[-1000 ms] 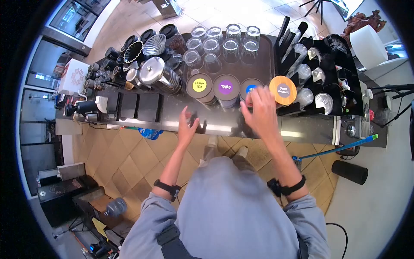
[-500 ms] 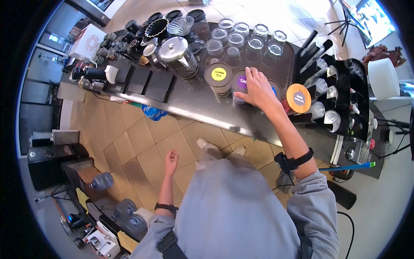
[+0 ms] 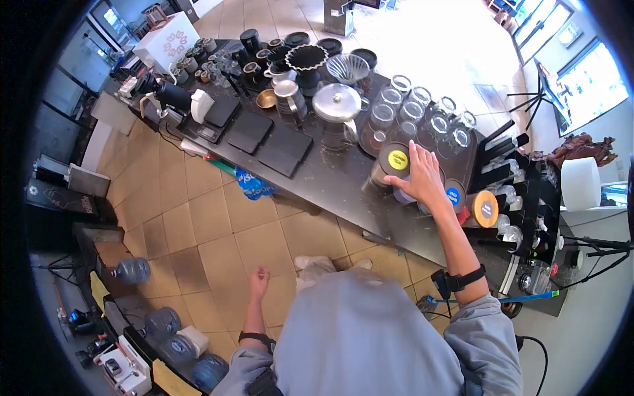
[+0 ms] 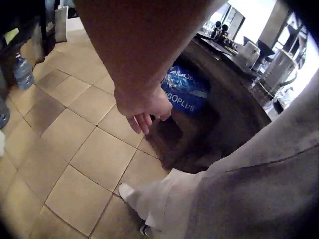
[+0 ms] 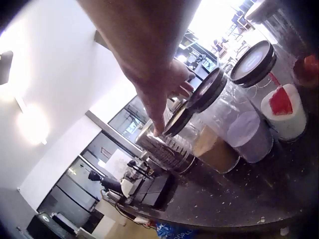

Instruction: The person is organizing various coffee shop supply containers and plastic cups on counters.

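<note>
Right hand [image 3: 426, 178] was spread wide by dark-lidded, yellow-labelled clear cylindrical jar [image 3: 389, 165]; left hand [image 3: 259, 280] hung loosely curled.

Behind the hands [image 3: 424, 177], black straps [image 3: 465, 280] ring both forearms [image 3: 454, 245]. Creased grey-blue sleeves [image 3: 485, 340] sit farther back. Trousers [image 4: 239, 199] are beige, shoes [image 4: 127, 192] pale.

Tan square tiles, a few of them darker, cover the floor [image 3: 198, 221] on the near side of a long, dark counter [image 3: 337, 188]. On its far side, strong light washes the tiles nearly white. A pale wall [image 3: 574, 330] stands at right, a bright window [image 3: 598, 82] farther off. Dark-framed glass panels [image 3: 56, 122] line the left. Overhead, a light [image 5: 33, 123] glows on the white ceiling [image 5: 60, 59].
</note>
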`<state>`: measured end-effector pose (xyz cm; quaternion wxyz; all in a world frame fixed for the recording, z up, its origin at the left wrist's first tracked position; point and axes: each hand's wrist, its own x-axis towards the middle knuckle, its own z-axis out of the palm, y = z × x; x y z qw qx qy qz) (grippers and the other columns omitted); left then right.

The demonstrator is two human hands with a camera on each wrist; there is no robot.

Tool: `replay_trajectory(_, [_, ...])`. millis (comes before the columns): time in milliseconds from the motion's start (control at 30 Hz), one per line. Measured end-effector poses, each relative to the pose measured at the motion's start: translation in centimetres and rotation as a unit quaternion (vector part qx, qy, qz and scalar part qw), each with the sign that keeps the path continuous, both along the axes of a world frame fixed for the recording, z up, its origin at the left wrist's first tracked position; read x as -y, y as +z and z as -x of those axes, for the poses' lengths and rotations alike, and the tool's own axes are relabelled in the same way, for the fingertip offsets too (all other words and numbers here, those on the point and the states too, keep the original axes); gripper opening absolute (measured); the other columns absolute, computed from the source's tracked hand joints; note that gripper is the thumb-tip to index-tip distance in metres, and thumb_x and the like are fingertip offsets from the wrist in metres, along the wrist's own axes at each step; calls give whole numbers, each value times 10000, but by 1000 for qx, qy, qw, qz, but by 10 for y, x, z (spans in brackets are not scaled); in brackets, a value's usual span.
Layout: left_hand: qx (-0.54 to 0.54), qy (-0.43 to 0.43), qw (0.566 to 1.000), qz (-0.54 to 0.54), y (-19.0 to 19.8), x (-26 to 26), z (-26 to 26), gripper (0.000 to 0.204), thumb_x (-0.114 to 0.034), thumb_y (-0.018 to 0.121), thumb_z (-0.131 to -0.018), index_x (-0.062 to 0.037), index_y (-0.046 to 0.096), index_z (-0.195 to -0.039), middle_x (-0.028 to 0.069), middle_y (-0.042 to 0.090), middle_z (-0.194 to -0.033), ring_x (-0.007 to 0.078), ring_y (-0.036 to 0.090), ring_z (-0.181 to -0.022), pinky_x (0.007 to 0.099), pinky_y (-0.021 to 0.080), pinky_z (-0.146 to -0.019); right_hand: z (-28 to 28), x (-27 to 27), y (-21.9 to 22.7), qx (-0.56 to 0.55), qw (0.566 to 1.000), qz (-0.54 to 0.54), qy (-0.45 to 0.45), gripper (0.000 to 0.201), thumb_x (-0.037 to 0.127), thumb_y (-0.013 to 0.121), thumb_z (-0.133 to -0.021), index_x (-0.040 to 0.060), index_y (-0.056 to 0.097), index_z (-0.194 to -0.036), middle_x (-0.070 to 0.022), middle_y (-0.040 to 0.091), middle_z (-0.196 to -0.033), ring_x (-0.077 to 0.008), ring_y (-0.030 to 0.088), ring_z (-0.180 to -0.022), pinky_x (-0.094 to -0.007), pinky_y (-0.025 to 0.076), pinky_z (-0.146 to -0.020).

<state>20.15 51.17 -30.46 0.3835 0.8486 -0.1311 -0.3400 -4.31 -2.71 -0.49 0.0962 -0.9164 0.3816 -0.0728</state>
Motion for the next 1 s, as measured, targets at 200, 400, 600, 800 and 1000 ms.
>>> replay_trajectory(200, [2, 52, 998, 42, 0, -11, -63, 312, -149, 606, -962, -8, 624, -1240, 67, 673, -970, 144, 645, -852, 292, 525, -725, -23, 5, 3, -81, 993, -74, -50, 1128, 623, 779, -755, -58, 328, -1531, -232, 419, -1544, -343, 386, -1460, -522, 210, -1228])
replay_trajectory(400, [-9, 127, 990, 56, -12, -68, -115, 285, -116, 583, -953, -15, 646, -1213, 39, 673, -951, 111, 613, -840, 261, 515, -742, -21, 5, -1, -75, 991, 108, 1, 1086, 556, 809, -748, 8, 324, -1551, -219, 434, -1524, -427, 415, -1391, -493, 312, -1170])
replay_trajectory(600, [-45, 217, 970, 99, 39, -104, -171, 248, -139, 617, -959, -37, 670, -1179, 7, 654, -904, 89, 599, -828, 241, 506, -739, -173, -129, 34, 21, 934, -351, 64, 248, 247, 625, -999, 14, 703, -970, -66, 707, -952, -156, 636, -928, -333, 515, -826])
replay_trajectory(800, [17, 223, 968, 113, 66, -144, -261, 229, -207, 638, -986, -37, 686, -1131, 28, 676, -931, 113, 617, -859, 287, 516, -792, -341, -204, -152, -176, 776, -521, 308, 223, 186, 565, -983, 14, 707, -978, -38, 725, -916, -136, 651, -885, -285, 509, -829])
replay_trajectory(1000, [-8, 258, 965, 34, 10, -271, -296, 226, -234, 627, -1012, -34, 699, -1087, 15, 706, -942, 108, 635, -866, 285, 526, -778, -535, -268, -248, -293, 723, -563, 273, 278, 200, 525, -898, 43, 708, -1035, -76, 735, -936, -177, 666, -902, -341, 530, -759])
